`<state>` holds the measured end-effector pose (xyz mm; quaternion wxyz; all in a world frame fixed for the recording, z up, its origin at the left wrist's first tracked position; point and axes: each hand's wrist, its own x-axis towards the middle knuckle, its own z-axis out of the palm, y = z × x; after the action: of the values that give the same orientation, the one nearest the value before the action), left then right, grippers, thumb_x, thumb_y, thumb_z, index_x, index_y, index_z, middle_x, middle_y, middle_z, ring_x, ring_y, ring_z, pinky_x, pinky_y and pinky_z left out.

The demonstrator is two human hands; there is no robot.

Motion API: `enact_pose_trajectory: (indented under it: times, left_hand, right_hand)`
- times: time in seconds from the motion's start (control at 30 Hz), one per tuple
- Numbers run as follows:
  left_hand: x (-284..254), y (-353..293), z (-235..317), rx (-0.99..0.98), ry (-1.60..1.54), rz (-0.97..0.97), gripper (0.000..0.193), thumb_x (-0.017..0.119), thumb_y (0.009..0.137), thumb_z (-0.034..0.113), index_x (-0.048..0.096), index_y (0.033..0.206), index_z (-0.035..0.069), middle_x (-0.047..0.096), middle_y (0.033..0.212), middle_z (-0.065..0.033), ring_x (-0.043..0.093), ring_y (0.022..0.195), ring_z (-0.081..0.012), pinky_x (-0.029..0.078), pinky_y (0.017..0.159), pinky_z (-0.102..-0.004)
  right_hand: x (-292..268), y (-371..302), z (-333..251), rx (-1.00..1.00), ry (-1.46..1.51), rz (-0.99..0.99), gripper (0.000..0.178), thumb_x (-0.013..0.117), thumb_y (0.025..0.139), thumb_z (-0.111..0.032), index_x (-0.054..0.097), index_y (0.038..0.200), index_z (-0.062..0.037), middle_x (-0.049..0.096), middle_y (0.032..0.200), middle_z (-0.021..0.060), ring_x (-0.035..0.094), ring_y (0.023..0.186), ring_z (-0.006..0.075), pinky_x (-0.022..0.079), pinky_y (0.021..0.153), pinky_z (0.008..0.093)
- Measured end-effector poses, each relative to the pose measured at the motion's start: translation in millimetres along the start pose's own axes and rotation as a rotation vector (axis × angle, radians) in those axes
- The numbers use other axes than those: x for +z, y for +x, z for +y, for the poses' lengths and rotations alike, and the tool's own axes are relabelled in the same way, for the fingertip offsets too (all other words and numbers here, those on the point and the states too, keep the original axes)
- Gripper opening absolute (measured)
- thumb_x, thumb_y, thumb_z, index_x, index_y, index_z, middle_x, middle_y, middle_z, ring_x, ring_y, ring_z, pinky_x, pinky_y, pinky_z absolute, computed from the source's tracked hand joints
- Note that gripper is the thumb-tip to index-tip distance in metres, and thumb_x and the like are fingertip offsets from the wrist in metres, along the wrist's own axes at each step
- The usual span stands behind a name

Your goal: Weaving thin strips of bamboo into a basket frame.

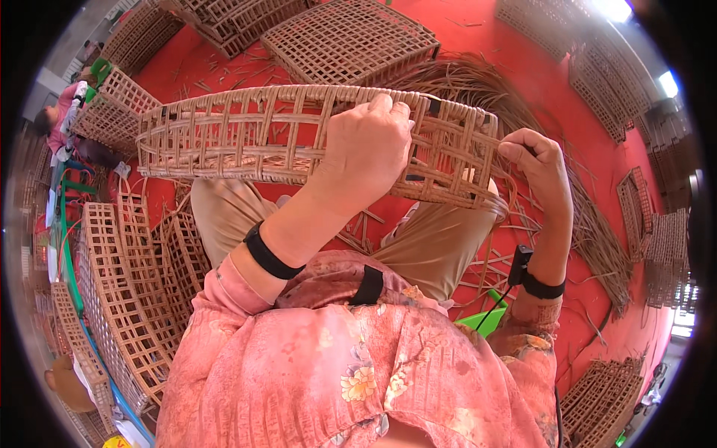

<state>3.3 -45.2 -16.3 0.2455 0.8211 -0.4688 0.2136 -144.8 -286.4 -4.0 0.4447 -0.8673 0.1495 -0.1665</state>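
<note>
A long, shallow wicker basket (246,127) of brown open lattice lies across my lap, its bound rim along the far edge. My left hand (370,145) is closed on that rim right of the middle, its fingers curled over the top. Just past the basket's right end, my right hand (541,168) is closed, with thumb and forefinger pinched together beside the corner. Whatever may be between those fingertips is too fine to make out. Black bands circle both my wrists.
A heap of long loose strips (590,216) curves along the right. Ahead on the red floor (478,30) sits another lattice basket (351,41). Several baskets (123,276) stand at my left, beyond which a person (60,123) sits. A green stool (484,313) shows by my right side.
</note>
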Motion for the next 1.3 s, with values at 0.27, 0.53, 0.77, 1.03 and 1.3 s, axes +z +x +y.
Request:
enact_pose_trajectory:
  times: [0.27, 0.53, 0.77, 1.03, 1.3]
  left_hand:
    - [0.9, 10.8, -4.3, -0.139, -0.148, -0.143, 0.017, 0.068, 0.088, 0.02, 0.071, 0.091, 0.004, 0.069, 0.075, -0.0124, 0.069, 0.068, -0.0272, 0.053, 0.063, -0.0365]
    - [-9.0, 6.1, -15.6, -0.334, -0.388, -0.026, 0.018, 0.069, 0.085, 0.02, 0.071, 0.084, 0.002, 0.067, 0.068, -0.0085, 0.061, 0.057, -0.0156, 0.048, 0.056, -0.0303]
    - [-7.5, -4.3, -29.0, -0.41, -0.348, 0.017, 0.014, 0.07, 0.084, 0.017, 0.069, 0.087, 0.003, 0.068, 0.071, -0.0074, 0.063, 0.059, -0.0166, 0.05, 0.058, -0.0315]
    - [-9.3, -11.4, -33.8, -0.274, -0.271, 0.133, 0.011, 0.068, 0.087, 0.013, 0.066, 0.094, 0.004, 0.07, 0.083, -0.0109, 0.068, 0.074, -0.0222, 0.054, 0.067, -0.0341]
    - [-29.6, -14.4, -22.9, -0.283, 0.019, -0.106, 0.015, 0.064, 0.089, 0.01, 0.062, 0.104, 0.007, 0.069, 0.088, -0.018, 0.069, 0.081, -0.0325, 0.055, 0.068, -0.0419]
  right_hand:
    - [-2.6, 5.4, -0.6, 0.014, -0.022, -0.014, 0.013, 0.072, 0.086, -0.012, 0.07, 0.087, 0.0016, 0.059, 0.07, -0.0009, 0.05, 0.067, 0.0061, 0.043, 0.061, 0.0253]
    - [2.2, -4.8, -12.9, 0.01, -0.096, 0.055, 0.016, 0.073, 0.084, -0.013, 0.07, 0.086, 0.0023, 0.062, 0.072, 0.0014, 0.054, 0.069, 0.0064, 0.045, 0.064, 0.0245]
    - [-16.0, -3.9, -3.5, -0.021, -0.03, -0.013, 0.011, 0.069, 0.088, -0.009, 0.069, 0.09, 0.0021, 0.063, 0.079, -0.0004, 0.053, 0.074, 0.0068, 0.044, 0.067, 0.0241]
    - [-3.1, 7.5, -1.7, 0.006, 0.012, -0.013, 0.01, 0.07, 0.087, -0.008, 0.069, 0.087, 0.0015, 0.061, 0.077, -0.0021, 0.051, 0.072, 0.0056, 0.043, 0.065, 0.0232]
    - [9.1, 6.1, 6.1, -0.014, 0.191, 0.062, 0.02, 0.074, 0.083, -0.002, 0.066, 0.101, -0.0005, 0.059, 0.078, -0.0029, 0.052, 0.071, 0.0042, 0.044, 0.066, 0.0202]
